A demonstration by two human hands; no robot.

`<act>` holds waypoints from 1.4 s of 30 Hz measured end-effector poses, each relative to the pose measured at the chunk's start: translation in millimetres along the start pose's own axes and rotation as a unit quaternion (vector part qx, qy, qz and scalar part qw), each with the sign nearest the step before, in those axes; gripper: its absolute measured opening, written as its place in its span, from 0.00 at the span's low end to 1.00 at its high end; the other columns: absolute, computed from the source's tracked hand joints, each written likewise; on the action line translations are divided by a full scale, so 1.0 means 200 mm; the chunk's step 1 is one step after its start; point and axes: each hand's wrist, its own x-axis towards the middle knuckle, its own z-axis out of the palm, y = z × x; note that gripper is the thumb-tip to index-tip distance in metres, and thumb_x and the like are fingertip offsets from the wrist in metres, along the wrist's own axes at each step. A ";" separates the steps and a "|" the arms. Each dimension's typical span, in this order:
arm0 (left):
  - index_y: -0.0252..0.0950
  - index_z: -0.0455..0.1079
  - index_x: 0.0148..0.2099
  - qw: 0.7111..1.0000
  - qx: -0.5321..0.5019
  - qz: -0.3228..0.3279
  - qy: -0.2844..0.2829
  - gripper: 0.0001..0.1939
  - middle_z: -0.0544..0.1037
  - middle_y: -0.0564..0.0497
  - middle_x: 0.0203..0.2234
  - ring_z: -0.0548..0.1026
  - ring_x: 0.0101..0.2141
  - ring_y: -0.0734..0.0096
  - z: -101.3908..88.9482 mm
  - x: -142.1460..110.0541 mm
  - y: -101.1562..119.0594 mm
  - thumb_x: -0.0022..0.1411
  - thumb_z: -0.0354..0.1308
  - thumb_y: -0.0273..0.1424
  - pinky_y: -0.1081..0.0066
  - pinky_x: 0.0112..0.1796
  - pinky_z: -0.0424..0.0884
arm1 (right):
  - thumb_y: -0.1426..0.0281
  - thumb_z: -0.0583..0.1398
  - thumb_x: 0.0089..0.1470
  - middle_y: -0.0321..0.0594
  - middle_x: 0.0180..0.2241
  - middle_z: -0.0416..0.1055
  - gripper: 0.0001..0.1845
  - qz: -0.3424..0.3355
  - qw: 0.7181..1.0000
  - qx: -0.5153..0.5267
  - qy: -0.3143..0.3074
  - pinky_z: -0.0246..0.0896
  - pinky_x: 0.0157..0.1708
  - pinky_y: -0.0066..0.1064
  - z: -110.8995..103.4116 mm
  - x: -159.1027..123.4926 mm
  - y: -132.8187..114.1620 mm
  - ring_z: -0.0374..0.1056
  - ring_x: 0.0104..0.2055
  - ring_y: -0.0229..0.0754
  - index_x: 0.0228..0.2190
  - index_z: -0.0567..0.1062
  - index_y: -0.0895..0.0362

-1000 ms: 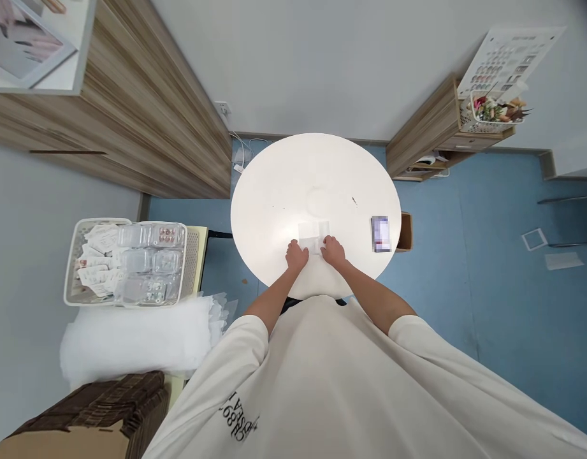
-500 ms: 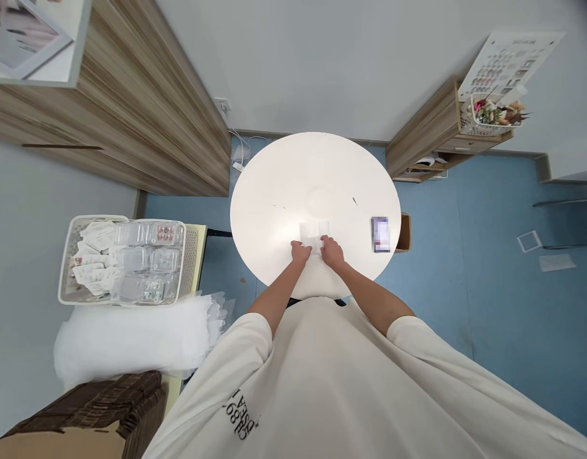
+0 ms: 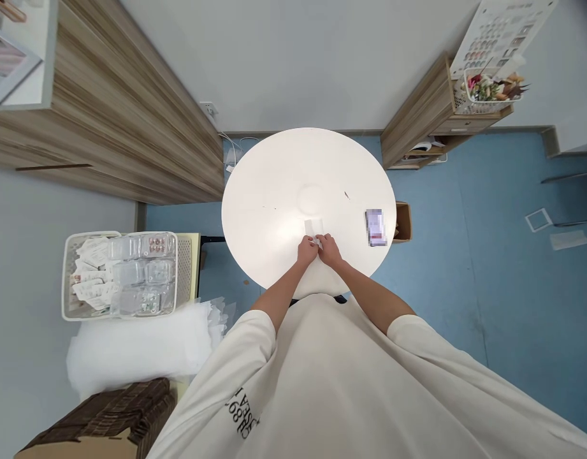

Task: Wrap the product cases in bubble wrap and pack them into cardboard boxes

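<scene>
1. At far left, a white basket (image 3: 68, 280) of clear packets (image 3: 140, 274) and paper slips sits on a side stand, above a heap of white wrap (image 3: 135, 344) and a stack of brown cardboard (image 3: 102, 408).
2. Behind it, a wood-grain cabinet (image 3: 130, 127) runs along the wall toward a wall socket (image 3: 208, 109) with cables.
3. At centre, a round white surface (image 3: 274, 172) stands on the blue floor (image 3: 489, 287).
4. The left hand (image 3: 306, 250) rests at the near side of the surface, fingers curled narrow onto the lower edge of a small white sheet (image 3: 313, 227).
5. The sheet lies flat on the surface, just beyond both hands, near the middle and toward the near rim.
6. The right hand (image 3: 328, 249) touches the left, its fingers likewise pinched close on the sheet's near edge; how firmly either grips cannot be told.
7. To the right, well apart from the hands, a small purple-and-white pack (image 3: 376, 227) lies near the rim of the surface.
8. Just past that rim, a brown box (image 3: 403, 222) stands on the floor.
9. At far right, a wooden shelf (image 3: 417, 121) carries a basket of flowers (image 3: 489, 89) under a printed chart (image 3: 503, 29).
</scene>
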 end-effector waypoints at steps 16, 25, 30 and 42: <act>0.41 0.62 0.65 0.996 0.011 0.066 -0.060 0.31 0.75 0.48 0.47 0.77 0.42 0.69 -0.06 -0.09 -0.03 0.60 0.50 0.20 0.67 0.47 0.72 | 0.83 0.51 0.56 0.47 0.61 0.55 0.30 -0.131 0.988 -0.049 -0.067 0.61 0.49 0.37 -0.09 -0.10 0.08 0.58 0.57 0.46 0.58 0.68 0.52; 0.40 0.59 0.67 0.919 0.302 0.253 -0.020 0.34 0.60 0.42 0.67 0.56 0.66 0.51 -0.12 -0.15 -0.07 0.58 0.51 0.18 0.51 0.62 0.56 | 0.80 0.52 0.59 0.47 0.67 0.55 0.28 -0.128 0.983 -0.127 -0.039 0.53 0.58 0.45 -0.07 -0.14 0.07 0.55 0.61 0.53 0.60 0.67 0.54; 0.39 0.56 0.68 0.906 0.316 0.277 -0.044 0.36 0.55 0.42 0.70 0.51 0.69 0.53 -0.13 -0.13 -0.04 0.57 0.52 0.18 0.51 0.65 0.49 | 0.80 0.53 0.59 0.46 0.68 0.54 0.29 -0.124 0.982 -0.132 -0.047 0.55 0.56 0.45 -0.06 -0.14 0.06 0.55 0.61 0.54 0.60 0.66 0.53; 0.41 0.57 0.64 0.897 0.344 0.269 -0.065 0.35 0.65 0.39 0.63 0.60 0.64 0.50 -0.15 -0.08 -0.01 0.55 0.58 0.22 0.51 0.63 0.45 | 0.82 0.54 0.55 0.48 0.58 0.63 0.24 -0.122 0.981 -0.126 -0.078 0.57 0.53 0.42 -0.11 -0.06 0.03 0.61 0.51 0.52 0.52 0.69 0.54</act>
